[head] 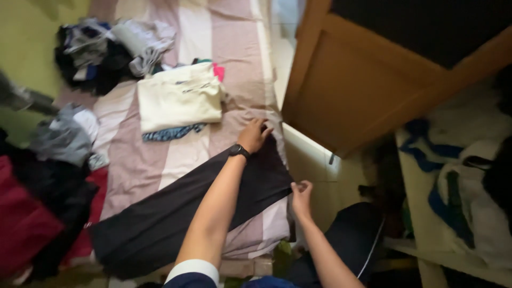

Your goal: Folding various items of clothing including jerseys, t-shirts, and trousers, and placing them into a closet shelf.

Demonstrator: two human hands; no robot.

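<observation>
A long black garment point(160, 218) lies flat across the striped bed point(133, 160). My left hand point(254, 134), with a dark watch on the wrist, presses on the garment's far end near the bed's right edge. My right hand point(301, 193) pinches the garment's near right corner at the side of the mattress. Just beyond my left hand sits a folded cream top point(180, 96) stacked on a blue patterned piece point(172, 133).
Heaps of unfolded clothes lie at the bed's far left point(106, 48) and left side point(64, 133), with red and black cloth point(32, 213) nearer. A wooden door point(362, 80) stands open on the right, beside a shelf with white and blue fabric point(458, 176).
</observation>
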